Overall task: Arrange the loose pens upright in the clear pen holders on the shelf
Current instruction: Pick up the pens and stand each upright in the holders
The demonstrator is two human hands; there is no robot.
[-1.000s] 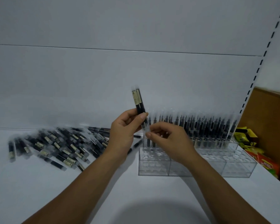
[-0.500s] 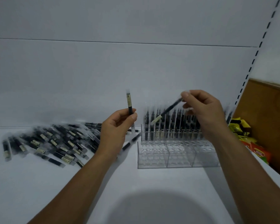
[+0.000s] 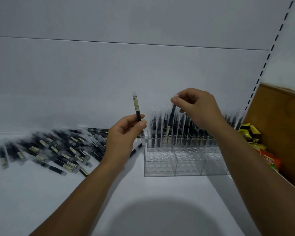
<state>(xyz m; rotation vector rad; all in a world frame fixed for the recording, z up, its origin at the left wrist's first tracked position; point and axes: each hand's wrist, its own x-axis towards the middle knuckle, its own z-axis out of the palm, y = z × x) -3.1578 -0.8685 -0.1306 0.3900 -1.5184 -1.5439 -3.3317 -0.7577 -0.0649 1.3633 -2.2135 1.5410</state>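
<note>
My left hand (image 3: pixel 124 133) grips one black pen (image 3: pixel 137 108) upright, just left of the clear pen holders (image 3: pixel 186 163). Over the holders' back row, my right hand (image 3: pixel 197 107) pinches the top of a second black pen (image 3: pixel 172 114), which points nearly straight down among the standing pens (image 3: pixel 180 128). The back row is full of upright pens, while the front rows show bare holes. A heap of loose black pens (image 3: pixel 54 147) lies on the white shelf (image 3: pixel 160 210) to the left.
A brown board (image 3: pixel 283 133) closes the shelf on the right, with yellow and red snack packets (image 3: pixel 262 150) at its foot. The white back wall stands right behind the holders. One pen (image 3: pixel 134 151) lies between the heap and the holders.
My right hand has turned its pen from a slant to nearly upright and lowered it toward the back row. My left hand keeps its pen upright in about the same place.
</note>
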